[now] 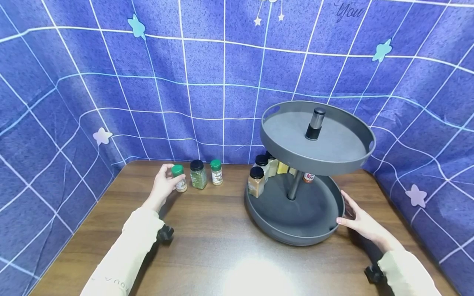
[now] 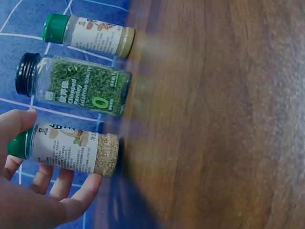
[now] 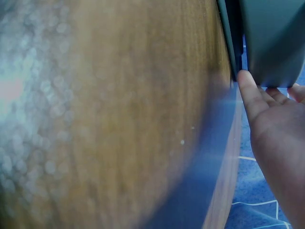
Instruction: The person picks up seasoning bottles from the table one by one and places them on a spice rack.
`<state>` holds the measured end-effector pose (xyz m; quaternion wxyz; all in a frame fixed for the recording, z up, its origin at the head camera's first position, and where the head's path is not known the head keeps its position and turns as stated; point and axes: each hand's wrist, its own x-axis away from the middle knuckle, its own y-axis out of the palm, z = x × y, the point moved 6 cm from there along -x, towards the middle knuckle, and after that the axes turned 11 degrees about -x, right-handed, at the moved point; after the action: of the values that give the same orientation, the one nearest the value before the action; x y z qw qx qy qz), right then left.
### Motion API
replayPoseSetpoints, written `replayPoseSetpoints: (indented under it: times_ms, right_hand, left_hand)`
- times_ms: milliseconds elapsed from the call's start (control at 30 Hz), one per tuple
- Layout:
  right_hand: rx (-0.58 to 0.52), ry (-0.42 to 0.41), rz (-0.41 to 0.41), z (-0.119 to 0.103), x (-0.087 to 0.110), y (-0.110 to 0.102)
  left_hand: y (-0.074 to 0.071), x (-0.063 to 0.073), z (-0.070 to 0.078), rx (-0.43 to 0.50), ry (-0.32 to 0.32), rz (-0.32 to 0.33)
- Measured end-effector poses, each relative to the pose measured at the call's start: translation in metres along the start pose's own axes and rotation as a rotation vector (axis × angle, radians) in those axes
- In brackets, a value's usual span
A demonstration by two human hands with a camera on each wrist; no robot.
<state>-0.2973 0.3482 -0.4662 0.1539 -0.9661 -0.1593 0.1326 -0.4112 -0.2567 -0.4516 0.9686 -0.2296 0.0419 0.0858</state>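
At the left, my left hand (image 1: 163,185) holds a green-capped spice jar (image 1: 180,179), thumb on one side and fingers on the other. In the left wrist view this jar (image 2: 71,149) has a white label and pale grains inside. Beside it stands a black-capped jar of chopped parsley (image 2: 81,83), then another green-capped spice jar (image 2: 97,36). Across the table, my right hand (image 1: 361,222) rests its extended fingers and thumb at the outer rim of the lower tray (image 1: 296,238) of a grey two-tier rack.
Several spice jars, one an orange-brown jar (image 1: 256,181) with a black cap, stand at the left and back of the lower tray. The upper tray (image 1: 337,144) overhangs them around a central post (image 1: 316,123). A blue grid-patterned cloth (image 1: 207,102) hangs behind the wooden table (image 1: 207,230).
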Motion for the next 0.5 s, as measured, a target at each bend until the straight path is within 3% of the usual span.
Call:
replayPoseSetpoints:
  times_ms: [500]
  right_hand:
    - [-0.002,-0.01,0.003,-0.001,0.001,0.001]
  left_hand:
    - [-0.005,0.007,0.015,-0.051,-0.002,-0.047]
